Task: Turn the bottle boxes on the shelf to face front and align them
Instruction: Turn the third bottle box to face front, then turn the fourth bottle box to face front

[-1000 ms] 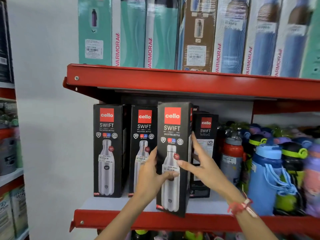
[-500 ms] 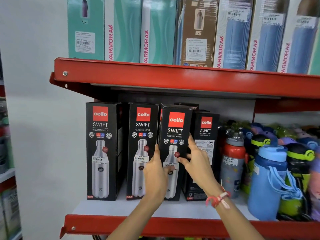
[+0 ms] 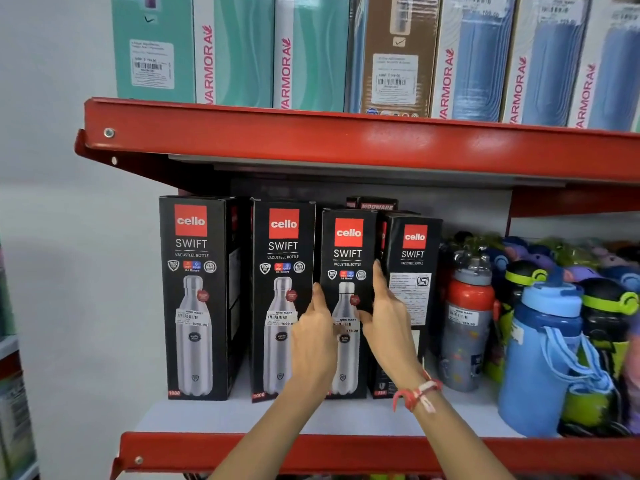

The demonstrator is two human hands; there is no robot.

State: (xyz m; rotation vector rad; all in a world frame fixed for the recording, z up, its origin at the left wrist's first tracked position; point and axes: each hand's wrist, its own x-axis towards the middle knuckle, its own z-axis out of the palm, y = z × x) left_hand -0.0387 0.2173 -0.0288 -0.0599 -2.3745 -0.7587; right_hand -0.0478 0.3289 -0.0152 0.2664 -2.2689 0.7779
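Observation:
Several black Cello Swift bottle boxes stand in a row on the white shelf (image 3: 214,415). The first box (image 3: 195,296) and second box (image 3: 278,296) face front with the steel bottle picture showing. The third box (image 3: 348,258) also faces front and stands upright on the shelf. My left hand (image 3: 317,341) grips its left edge and my right hand (image 3: 389,323) grips its right edge. A fourth box (image 3: 414,271) to the right shows a side panel with a printed label. Another dark box top (image 3: 372,204) peeks out behind.
Loose bottles crowd the right of the shelf: a grey one with a red lid (image 3: 467,327), a big blue one (image 3: 540,358), several behind. Tall boxes (image 3: 239,53) line the red upper shelf (image 3: 346,140), low overhead. A red lip (image 3: 346,452) edges the shelf front.
The third box, held out at the shelf's front edge a second ago, has been pushed back into the row between the second and fourth boxes. Both hands stayed on its sides.

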